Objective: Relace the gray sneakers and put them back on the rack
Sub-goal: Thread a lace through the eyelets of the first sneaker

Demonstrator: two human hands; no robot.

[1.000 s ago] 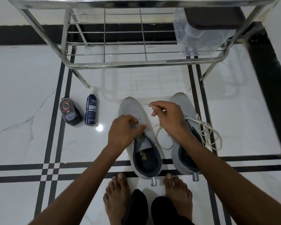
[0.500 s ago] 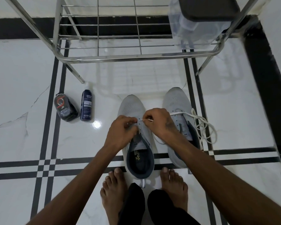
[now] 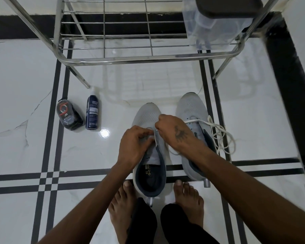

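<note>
Two gray sneakers stand side by side on the floor point(image 3: 16, 85) before the rack point(image 3: 148, 58). The left hand point(image 3: 136, 147) grips the left sneaker point(image 3: 149, 155) at its eyelets, fingers curled; the right hand point(image 3: 173, 131) pinches the lace point(image 3: 220, 136) tip there. The lace trails loose over the right sneaker point(image 3: 190, 106).

— How many sneakers on the floor?
— Two gray sneakers: one point(image 3: 148, 117) under the hands, one point(image 3: 190, 106) beside it to the right.

— Laces?
— One white lace point(image 3: 220, 136), loose by the right-side sneaker; a second may sit at the fingertips, too small to confirm.

— Hands, feet?
— Two hands, left point(image 3: 134, 145) and right point(image 3: 173, 131); two bare feet point(image 3: 121, 203) point(image 3: 188, 199).

— The rest?
— One metal rack point(image 3: 148, 58), one dark spray can point(image 3: 92, 114), one clear packaged item point(image 3: 68, 115), one translucent container point(image 3: 206, 30) on the rack.
</note>
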